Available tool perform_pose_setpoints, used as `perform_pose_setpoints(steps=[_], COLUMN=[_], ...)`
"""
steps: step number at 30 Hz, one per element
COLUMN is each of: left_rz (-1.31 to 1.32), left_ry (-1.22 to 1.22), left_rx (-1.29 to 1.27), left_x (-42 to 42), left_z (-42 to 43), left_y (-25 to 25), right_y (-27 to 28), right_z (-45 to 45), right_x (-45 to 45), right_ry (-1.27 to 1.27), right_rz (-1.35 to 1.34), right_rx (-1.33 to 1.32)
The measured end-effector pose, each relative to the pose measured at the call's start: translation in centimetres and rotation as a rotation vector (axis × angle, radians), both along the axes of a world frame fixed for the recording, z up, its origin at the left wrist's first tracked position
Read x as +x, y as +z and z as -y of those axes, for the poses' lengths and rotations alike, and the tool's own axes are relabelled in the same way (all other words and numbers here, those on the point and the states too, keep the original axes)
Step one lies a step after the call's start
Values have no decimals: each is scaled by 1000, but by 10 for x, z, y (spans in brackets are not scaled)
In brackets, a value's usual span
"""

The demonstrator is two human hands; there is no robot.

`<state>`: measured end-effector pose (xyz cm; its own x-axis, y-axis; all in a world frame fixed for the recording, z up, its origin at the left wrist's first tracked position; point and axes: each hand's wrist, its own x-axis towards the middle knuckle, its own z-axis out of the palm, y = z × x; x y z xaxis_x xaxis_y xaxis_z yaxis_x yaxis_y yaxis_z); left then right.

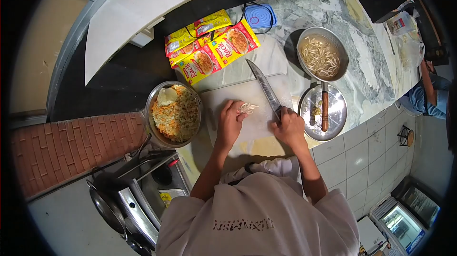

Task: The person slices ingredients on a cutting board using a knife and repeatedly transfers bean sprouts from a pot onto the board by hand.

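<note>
My left hand (231,121) is closed at the left part of a white cutting board (219,96), its fingers gathered on a small bunch of pale noodle-like strands (248,108). The loose ends of the strands stick out to the right of my fingertips. At the board's right edge, my right hand (289,126) is wrapped round the dark handle of a large knife (264,86). The blade points up and to the left across the board, apart from the strands.
Left stands a pot of rice and orange shreds (175,114). Seasoning packets (204,60) and a blue lid (260,16) lie behind. At right are a saucepan of strands (321,57) and a metal plate (337,115). Another person (432,95) is at far right.
</note>
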<state>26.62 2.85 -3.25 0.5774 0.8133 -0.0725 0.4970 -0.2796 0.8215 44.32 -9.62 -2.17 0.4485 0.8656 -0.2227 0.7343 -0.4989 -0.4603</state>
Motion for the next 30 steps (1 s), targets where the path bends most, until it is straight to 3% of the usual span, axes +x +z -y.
perform_pose_setpoints(steps=[11, 23, 30], left_rz=[43, 59, 87], left_ry=[-37, 74, 139], left_rx=[31, 21, 4], left_x=[13, -37, -52], left_z=[0, 5, 17], left_y=[-5, 13, 1], right_y=[0, 17, -3], right_z=[5, 9, 25], right_x=[-4, 5, 1], right_ry=[23, -100, -62], right_rz=[71, -167, -180], right_rx=[54, 21, 49])
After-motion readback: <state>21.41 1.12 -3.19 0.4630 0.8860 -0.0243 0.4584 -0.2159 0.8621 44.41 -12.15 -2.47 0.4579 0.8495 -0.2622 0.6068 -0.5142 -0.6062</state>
